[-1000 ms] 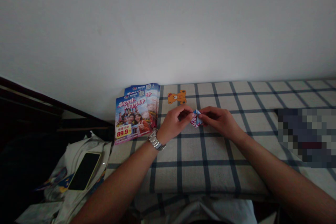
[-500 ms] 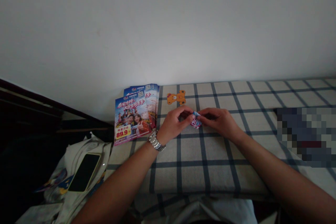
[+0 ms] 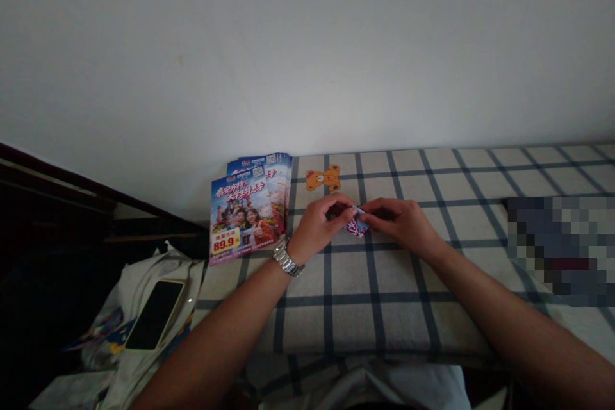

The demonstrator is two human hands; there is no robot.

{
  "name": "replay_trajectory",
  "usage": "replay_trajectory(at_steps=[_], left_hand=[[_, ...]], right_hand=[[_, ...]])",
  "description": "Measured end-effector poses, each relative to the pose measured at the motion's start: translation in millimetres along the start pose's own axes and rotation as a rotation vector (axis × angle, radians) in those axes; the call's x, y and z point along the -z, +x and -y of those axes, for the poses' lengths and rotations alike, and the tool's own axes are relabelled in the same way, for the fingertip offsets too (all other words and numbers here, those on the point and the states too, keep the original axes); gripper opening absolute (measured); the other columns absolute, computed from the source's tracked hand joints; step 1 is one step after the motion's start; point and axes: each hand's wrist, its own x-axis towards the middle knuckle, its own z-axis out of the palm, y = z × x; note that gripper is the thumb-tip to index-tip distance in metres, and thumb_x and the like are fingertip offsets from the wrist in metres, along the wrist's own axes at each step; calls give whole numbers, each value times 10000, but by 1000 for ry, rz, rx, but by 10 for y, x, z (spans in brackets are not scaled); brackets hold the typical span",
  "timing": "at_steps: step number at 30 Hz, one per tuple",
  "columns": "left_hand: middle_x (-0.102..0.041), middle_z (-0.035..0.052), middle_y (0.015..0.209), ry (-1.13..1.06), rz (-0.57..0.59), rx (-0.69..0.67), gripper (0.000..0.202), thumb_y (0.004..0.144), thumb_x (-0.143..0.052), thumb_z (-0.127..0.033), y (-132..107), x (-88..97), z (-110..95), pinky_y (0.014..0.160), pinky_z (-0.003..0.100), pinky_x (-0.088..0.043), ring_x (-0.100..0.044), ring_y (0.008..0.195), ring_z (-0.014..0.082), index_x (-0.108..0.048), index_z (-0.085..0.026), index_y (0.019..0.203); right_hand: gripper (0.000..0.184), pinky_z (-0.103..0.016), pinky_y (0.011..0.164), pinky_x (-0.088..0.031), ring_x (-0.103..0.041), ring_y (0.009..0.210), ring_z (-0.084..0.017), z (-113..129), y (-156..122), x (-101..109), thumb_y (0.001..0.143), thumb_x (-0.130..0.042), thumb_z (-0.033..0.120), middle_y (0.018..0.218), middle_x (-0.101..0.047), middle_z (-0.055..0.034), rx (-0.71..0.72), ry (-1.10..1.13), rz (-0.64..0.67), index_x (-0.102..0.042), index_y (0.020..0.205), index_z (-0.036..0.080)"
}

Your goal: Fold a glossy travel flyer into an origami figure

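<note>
A small folded piece of printed paper (image 3: 356, 225), pink, white and blue, lies low over the checked tablecloth (image 3: 375, 288). My left hand (image 3: 321, 225), with a metal watch on its wrist, pinches the paper's left side. From the right, my right hand (image 3: 401, 223) pinches the paper's other side. Both hands have their fingers curled and pressed together on the paper. Most of the paper is hidden by my fingertips.
A stack of colourful flyers (image 3: 247, 208) lies at the table's left end by the wall. An orange bear figure (image 3: 323, 178) lies just behind my hands. A phone (image 3: 154, 314) rests on white cloth at lower left. A blurred patch covers the right side.
The paper has been pressed flatter and lower between my fingers; its raised blue tip no longer sticks up. My hands have stayed in about the same place.
</note>
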Motion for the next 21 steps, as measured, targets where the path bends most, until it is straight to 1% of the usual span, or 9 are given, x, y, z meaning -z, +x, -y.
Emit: replay_trajectory(at_steps=[3,7,12,16,21], left_hand=[[-721,21,898,-29,-20,-3,196,982,-667,-385,4,6,11,761,258,-528,-677,817,144,-692,-191,972],[-716,22,895,-55,-21,3,201,978,-671,-389,9,4,16,767,261,-534,-672,814,145,-685,-189,965],[-707,20,885,-33,-6,6,220,978,-670,-406,1,-1,22,753,257,-538,-676,808,146,-678,-186,975],[-727,24,912,-8,-3,1,242,978,-672,-425,-6,-2,19,764,252,-540,-689,829,149,-697,-186,1000],[-753,31,924,-3,40,-5,245,983,-666,-426,-7,-4,3,763,252,-540,-701,835,155,-730,-191,1008]], right_hand=[[338,-302,640,-561,-712,710,-194,-15,2,-3,948,-669,532,861,-795,-37,-26,61,11,-794,1049,235],[349,-305,636,-573,-725,700,-197,-2,5,5,972,-630,539,840,-790,-37,-54,119,78,-789,999,229],[314,-276,624,-543,-710,663,-168,31,1,26,982,-633,493,772,-772,-15,-32,33,60,-792,967,223],[303,-264,623,-535,-707,658,-158,47,-1,44,989,-630,473,775,-775,-14,-14,4,54,-795,987,218],[302,-250,601,-508,-687,657,-149,57,-11,37,988,-635,469,785,-776,-16,4,-4,56,-798,986,215]])
